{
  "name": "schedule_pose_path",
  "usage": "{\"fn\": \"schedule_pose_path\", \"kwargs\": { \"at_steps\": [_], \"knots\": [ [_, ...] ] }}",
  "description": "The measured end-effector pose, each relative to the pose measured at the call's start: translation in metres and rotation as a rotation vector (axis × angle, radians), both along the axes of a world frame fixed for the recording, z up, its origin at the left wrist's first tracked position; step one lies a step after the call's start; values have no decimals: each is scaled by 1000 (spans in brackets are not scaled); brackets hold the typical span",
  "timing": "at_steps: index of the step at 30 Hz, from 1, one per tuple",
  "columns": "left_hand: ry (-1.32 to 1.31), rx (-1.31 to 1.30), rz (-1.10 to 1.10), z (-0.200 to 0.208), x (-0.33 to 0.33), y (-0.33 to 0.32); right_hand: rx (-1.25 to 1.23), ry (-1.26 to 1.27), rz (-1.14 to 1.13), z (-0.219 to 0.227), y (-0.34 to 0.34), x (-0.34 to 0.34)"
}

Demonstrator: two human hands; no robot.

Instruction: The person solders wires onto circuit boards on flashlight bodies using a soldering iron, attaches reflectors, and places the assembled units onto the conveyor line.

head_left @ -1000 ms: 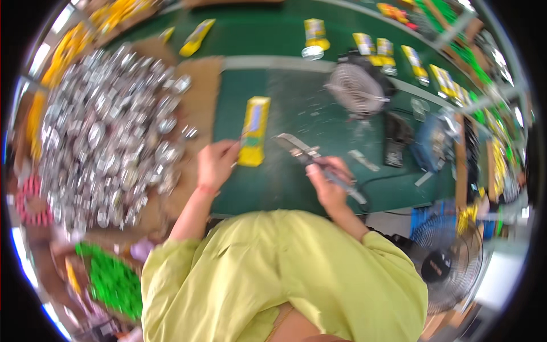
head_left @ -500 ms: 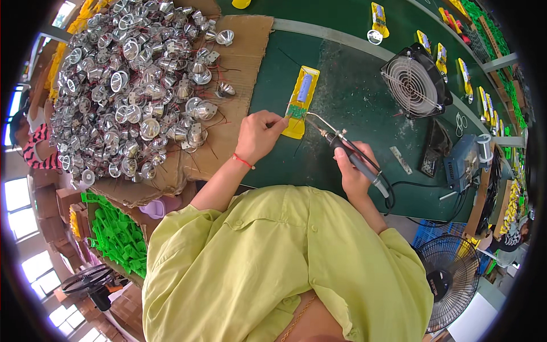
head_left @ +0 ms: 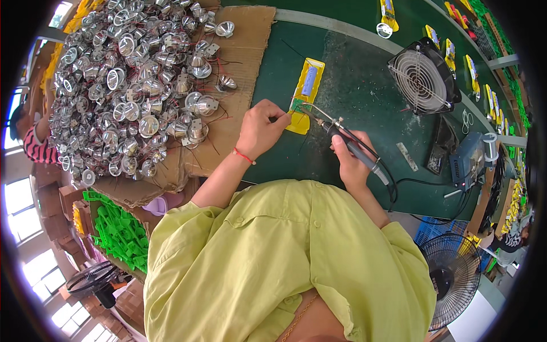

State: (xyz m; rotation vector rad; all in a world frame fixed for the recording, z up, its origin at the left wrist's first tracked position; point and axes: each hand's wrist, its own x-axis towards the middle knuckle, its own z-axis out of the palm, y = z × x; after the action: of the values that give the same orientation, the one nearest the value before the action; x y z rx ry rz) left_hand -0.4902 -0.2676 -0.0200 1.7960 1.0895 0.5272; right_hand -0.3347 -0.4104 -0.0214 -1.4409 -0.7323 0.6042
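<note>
A yellow plastic housing (head_left: 298, 124) lies on the green bench in front of me. Inside it are a blue cylindrical battery cell (head_left: 309, 81) and, nearer to me, a small green circuit board (head_left: 298, 105). My left hand (head_left: 261, 130) is closed in a pinch at the board's left edge; whatever thin thing its fingertips hold is too small to make out. My right hand (head_left: 354, 164) grips a soldering iron (head_left: 360, 155) with a thin metal feed tube alongside. The iron's tip reaches the board, where exact contact is hard to see.
Shiny lamp reflectors (head_left: 128, 111) with wires are heaped on cardboard (head_left: 242, 68) at left. To the right stand a square fan (head_left: 420, 80), a metal strip (head_left: 407, 157) and a blue soldering station (head_left: 466, 159) with its cable. More yellow housings (head_left: 387, 14) line the far side.
The soldering iron has shifted slightly left, further over the circuit board. My left hand stays pinched beside the board, its fingers slightly more curled. The whole view has tilted a little.
</note>
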Motion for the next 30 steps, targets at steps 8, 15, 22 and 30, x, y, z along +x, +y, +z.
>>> {"fn": "schedule_pose_path", "kwargs": {
  "at_steps": [8,15,22,30],
  "knots": [
    [47,17,-34,3,0,1,6,97,-44,2,-1,-2],
    [57,30,-44,4,0,2,-7,33,-51,8,-9,2],
    [43,68,-78,10,2,0,-56,4,16,3,-14,5],
    [102,100,-106,9,5,-1,-65,-8,23,1,-16,2]
  ]
}}
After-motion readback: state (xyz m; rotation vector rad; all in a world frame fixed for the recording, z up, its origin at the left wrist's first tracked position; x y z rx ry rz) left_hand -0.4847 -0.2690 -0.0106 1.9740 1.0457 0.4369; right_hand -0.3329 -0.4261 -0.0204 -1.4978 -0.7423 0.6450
